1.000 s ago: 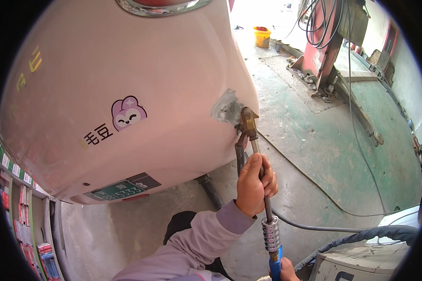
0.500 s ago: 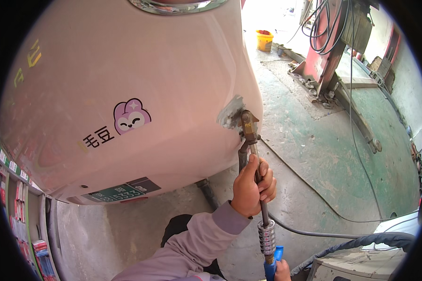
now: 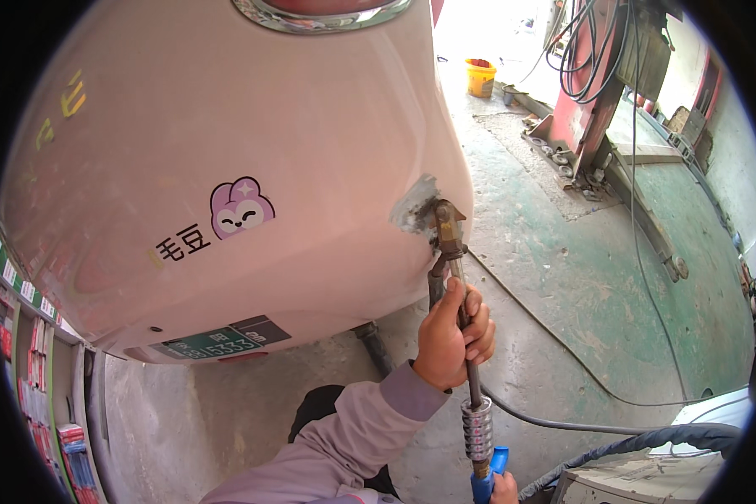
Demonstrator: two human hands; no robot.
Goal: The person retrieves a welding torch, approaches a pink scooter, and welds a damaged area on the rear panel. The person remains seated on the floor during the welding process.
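A pink car body panel (image 3: 311,134) fills the upper left, with a rabbit sticker (image 3: 242,206) and a scraped grey patch (image 3: 409,203) near its right corner. A metal pulling tool (image 3: 447,231) has its head against that patch, with a dark cable end beside it. My left hand (image 3: 449,340) is closed round the tool's shaft below the head. A sliding metal weight (image 3: 477,427) sits lower on the shaft. My right hand (image 3: 502,489) grips the blue handle (image 3: 487,480) at the bottom edge, partly out of frame.
A red lift post (image 3: 575,118) with coiled hoses and a yellow bucket (image 3: 480,82) stand behind. Cables (image 3: 563,428) cross the floor. A machine (image 3: 630,480) is at the lower right. Shelves of red packages (image 3: 34,395) line the left edge.
Since one second ago the panel and background have shifted slightly right in the view. My left hand appears slightly further left on screen, still gripping the shaft; the tool head remains at the patch.
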